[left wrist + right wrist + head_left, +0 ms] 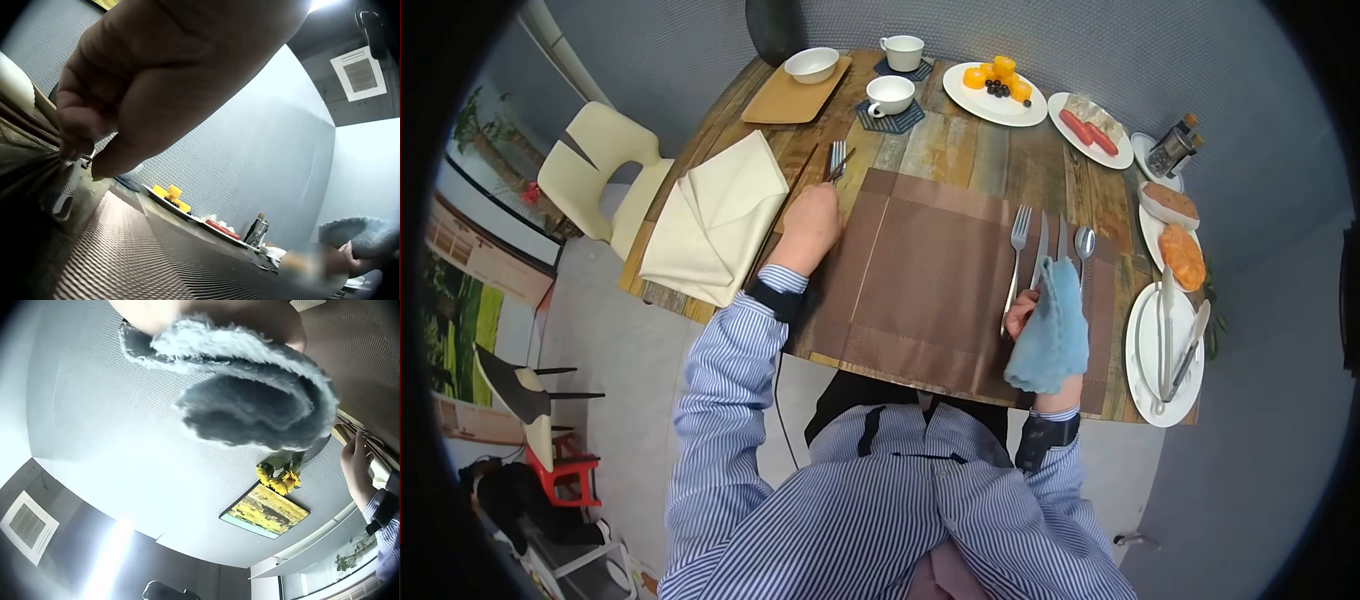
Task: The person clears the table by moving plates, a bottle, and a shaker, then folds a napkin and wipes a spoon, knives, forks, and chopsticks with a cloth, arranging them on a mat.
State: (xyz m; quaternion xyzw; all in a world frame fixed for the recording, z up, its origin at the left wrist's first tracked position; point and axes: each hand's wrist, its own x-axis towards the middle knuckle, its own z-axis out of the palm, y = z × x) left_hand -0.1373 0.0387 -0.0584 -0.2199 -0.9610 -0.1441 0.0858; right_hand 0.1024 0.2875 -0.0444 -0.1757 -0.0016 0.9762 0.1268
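Observation:
My left hand (808, 228) is at the left of the brown placemat (930, 270), its fingers curled and the fingertips together. A thin brown stick, like a chopstick (846, 164), comes out from those fingers and crosses a fork (838, 152) in the head view. Another chopstick (802, 172) lies beside the folded cream napkin (715, 220). My right hand (1021, 314) holds a fluffy blue cloth (1050, 335), folded over and covering most of the hand. It is over the placemat's right side, near a fork (1017, 245), two knives (1042, 240) and a spoon (1084, 243).
At the back are a tan tray (778, 105) with a bowl (812, 65), cups (890, 95) on dark coasters, and a fruit plate (970, 98). A sausage plate (1068, 108), pepper mills (1175, 148), a bread plate and a plate with tongs (1168, 345) line the right edge.

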